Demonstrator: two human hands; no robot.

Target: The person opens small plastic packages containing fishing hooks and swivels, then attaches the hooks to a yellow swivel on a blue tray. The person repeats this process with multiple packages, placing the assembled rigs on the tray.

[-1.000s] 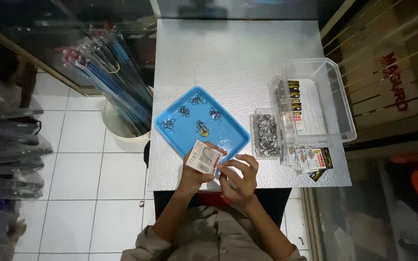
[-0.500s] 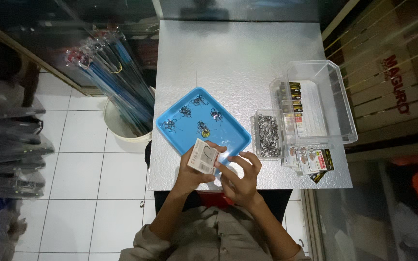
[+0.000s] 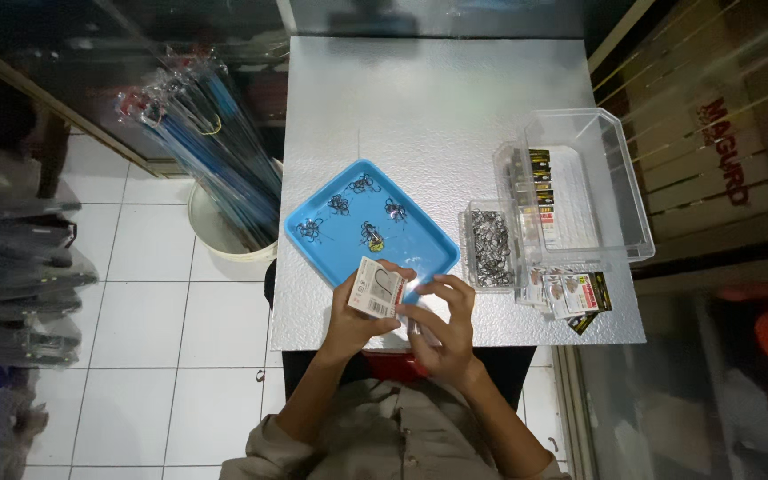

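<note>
Head view: left hand [image 3: 359, 322] is gripping a small white card packet [image 3: 376, 288], fingers clamped on it, above the near corner of the blue tray [image 3: 420, 244] on the table [image 3: 420, 107]. Right hand [image 3: 444, 327] is hovering just beside (fingers curled, grip unclear).

Silver tabletop [image 3: 437, 98] fills frame centre. Clear plastic box [image 3: 611, 169] at right, w/ row of small packets inside. Smaller clear tray of dark metal bits [image 3: 489, 247] just left of it. Loose packets [image 3: 571, 293] below box. White bucket [image 3: 215, 233] w/ blue-wrapped rods [image 3: 215, 147] at left, on white tile floor [image 3: 135, 320].
</note>
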